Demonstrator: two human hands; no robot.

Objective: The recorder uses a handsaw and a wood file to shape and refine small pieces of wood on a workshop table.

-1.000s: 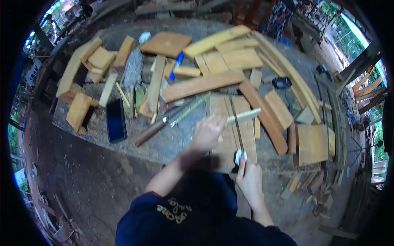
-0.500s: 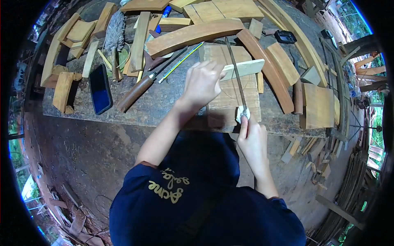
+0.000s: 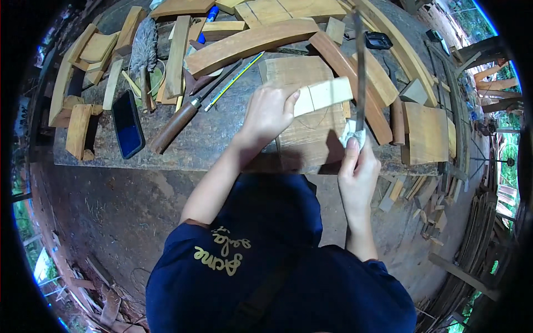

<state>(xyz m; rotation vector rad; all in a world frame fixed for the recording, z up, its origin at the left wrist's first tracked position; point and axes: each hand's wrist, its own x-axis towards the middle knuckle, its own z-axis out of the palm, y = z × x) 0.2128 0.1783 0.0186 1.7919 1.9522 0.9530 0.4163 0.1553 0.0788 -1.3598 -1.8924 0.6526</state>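
My left hand (image 3: 266,114) grips the left end of a small pale wooden strip (image 3: 325,95), which has a thin cross line on it, over a wide flat board (image 3: 305,139). My right hand (image 3: 360,172) is closed on the white cloth-wrapped handle of a long, narrow steel file (image 3: 361,75). The blade is raised and blurred, pointing away from me to the right of the strip. A wooden-handled tool (image 3: 175,125) and a yellow-edged ruler (image 3: 233,80) lie left of my left hand.
The worn workbench (image 3: 100,161) carries several wood blocks and curved pieces (image 3: 250,41), a grey duster (image 3: 143,44), a phone (image 3: 127,125), a blue marker (image 3: 208,22) and a small black object (image 3: 377,40). Offcuts (image 3: 422,205) lie on the floor (image 3: 139,216) at the right.
The file has lifted off the strip and moved right with my right hand. The strip's marked face now shows more. The view has tilted down since the oldest frame.
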